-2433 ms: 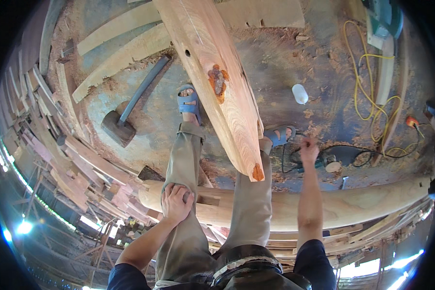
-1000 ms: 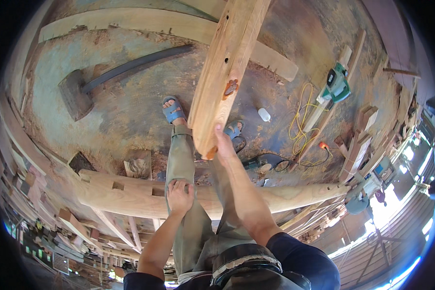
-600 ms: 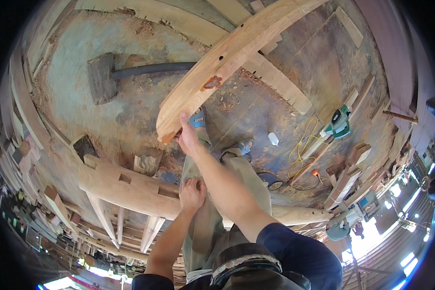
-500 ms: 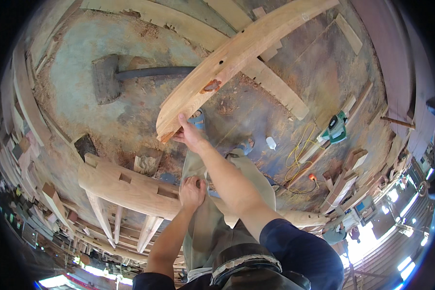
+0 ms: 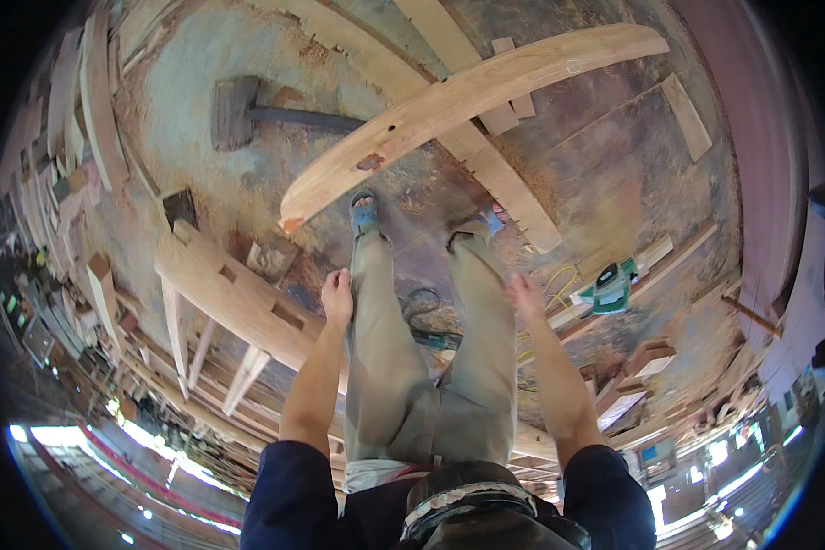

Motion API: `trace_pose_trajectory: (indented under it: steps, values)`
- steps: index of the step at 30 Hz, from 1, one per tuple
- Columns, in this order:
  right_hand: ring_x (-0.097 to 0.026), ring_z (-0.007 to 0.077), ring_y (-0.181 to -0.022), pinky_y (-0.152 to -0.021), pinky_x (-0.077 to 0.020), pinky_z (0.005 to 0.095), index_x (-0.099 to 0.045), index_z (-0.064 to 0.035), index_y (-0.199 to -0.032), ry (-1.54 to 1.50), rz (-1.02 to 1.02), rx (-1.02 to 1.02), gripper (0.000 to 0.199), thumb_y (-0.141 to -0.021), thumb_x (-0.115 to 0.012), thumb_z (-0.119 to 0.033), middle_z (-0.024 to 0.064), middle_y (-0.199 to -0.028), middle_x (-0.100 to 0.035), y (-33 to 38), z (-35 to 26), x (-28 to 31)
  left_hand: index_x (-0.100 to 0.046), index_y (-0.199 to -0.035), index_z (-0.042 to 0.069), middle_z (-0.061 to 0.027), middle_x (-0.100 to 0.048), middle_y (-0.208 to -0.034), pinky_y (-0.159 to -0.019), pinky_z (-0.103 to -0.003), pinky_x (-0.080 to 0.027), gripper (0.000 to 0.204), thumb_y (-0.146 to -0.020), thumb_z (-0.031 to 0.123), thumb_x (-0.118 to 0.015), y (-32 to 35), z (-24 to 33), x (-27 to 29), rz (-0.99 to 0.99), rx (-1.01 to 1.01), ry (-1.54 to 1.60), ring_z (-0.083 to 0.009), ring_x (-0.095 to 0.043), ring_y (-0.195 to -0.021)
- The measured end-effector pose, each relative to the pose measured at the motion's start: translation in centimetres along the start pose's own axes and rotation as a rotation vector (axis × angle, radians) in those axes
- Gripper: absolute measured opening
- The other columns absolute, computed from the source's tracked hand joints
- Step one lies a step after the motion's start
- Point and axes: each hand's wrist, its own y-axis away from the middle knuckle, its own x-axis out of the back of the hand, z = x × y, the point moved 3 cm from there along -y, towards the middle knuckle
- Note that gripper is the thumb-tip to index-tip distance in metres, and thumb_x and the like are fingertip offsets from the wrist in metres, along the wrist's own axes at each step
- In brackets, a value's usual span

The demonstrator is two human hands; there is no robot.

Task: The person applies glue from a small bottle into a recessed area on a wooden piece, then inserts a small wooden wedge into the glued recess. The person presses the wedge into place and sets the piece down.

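A long curved timber [image 5: 467, 96] with a reddish knot and several dark holes lies across light planks on the floor, apart from both of my hands. My left hand [image 5: 337, 295] hangs beside my left thigh, its fingers curled and nothing seen in them. Below it is a thick wooden beam [image 5: 247, 289] with square mortises. My right hand [image 5: 524, 295] is at my right thigh, smeared by motion, so its fingers are unclear. Close to that hand lies a yellow cord [image 5: 561, 282], and farther right a green power planer [image 5: 612, 286].
A large mallet [image 5: 236, 114] with a dark handle lies at the far left, its handle reaching toward the curved timber. A plank [image 5: 509, 188] slants across the floor ahead of my feet. Offcuts [image 5: 651, 357] lie to the right, with long boards [image 5: 105, 110] along the left.
My right hand has let go of the curved timber's near end and drawn back to my right side. My left hand has moved up and outward from my lap.
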Motion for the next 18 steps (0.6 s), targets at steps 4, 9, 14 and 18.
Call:
trace_pose_trajectory:
  steps: [4,9,14,18]
  values:
    - [-0.060,0.0098,-0.071,-0.062,-0.0510,0.0247,-0.069,-0.0047,-0.120,-0.009,0.082,-0.004,0.032,-0.107,-0.068,-0.034,0.0009,-0.089,-0.065,1.1,0.1,17.9,-0.076,-0.121,0.001,-0.0201,-0.080,-0.113,-0.097,-0.043,-0.056,0.047,-0.101,0.043,-0.068,2.3,-1.2,-7.0,-0.176,0.138,-0.175,-0.0316,-0.076,-0.110]
    - [-0.066,0.0116,-0.076,-0.063,-0.0528,0.0252,-0.069,-0.0053,-0.114,0.010,0.304,-0.039,0.032,-0.107,-0.070,-0.036,0.0013,-0.089,-0.066,3.3,-2.6,30.7,-0.075,-0.125,0.001,-0.0197,-0.080,-0.113,-0.094,-0.042,-0.057,0.046,-0.101,0.040,-0.069,6.5,5.2,-16.2,-0.337,-0.156,-0.070,-0.0302,-0.077,-0.108]
    - [-0.072,0.0134,-0.087,-0.074,-0.0579,0.0285,-0.068,-0.0013,-0.132,0.128,0.123,0.120,0.045,-0.106,-0.072,-0.037,0.0056,-0.103,-0.074,3.1,-10.8,29.7,-0.073,-0.126,0.000,-0.0215,-0.079,-0.114,-0.095,-0.042,-0.057,0.048,-0.102,0.042,-0.069,6.9,15.2,-23.0,-0.342,-0.133,0.060,-0.0303,-0.076,-0.110]
    - [-0.073,0.0145,-0.090,-0.076,-0.0582,0.0279,-0.067,0.0005,-0.132,0.082,0.013,0.187,0.047,-0.106,-0.071,-0.038,0.0057,-0.104,-0.074,0.6,-19.3,25.6,-0.073,-0.127,0.000,-0.0230,-0.079,-0.116,-0.096,-0.042,-0.056,0.050,-0.103,0.043,-0.068,4.5,19.9,-25.8,-0.309,-0.120,0.094,-0.0317,-0.076,-0.111]
